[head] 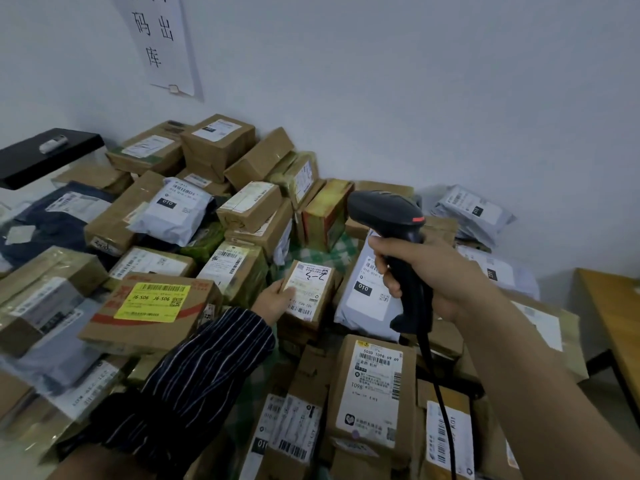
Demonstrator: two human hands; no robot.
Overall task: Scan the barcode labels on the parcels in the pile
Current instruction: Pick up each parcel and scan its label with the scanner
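Pale wall [415, 81] with a paper sign [162, 43] backs a pile of parcels [375, 386], mostly brown cartons and a few white mailers. Near the pile's middle, the left hand [273, 301], in a striped sleeve, grips a small box [311, 317] by its left edge, thumb on its barcode label [309, 289], which faces up. The right hand [426, 271] is curled round the handle of a black scanner [388, 216], held above and right of the box, apart from it. Its cable [436, 386] hangs over the parcels. A wooden table [613, 306] stands at far right.
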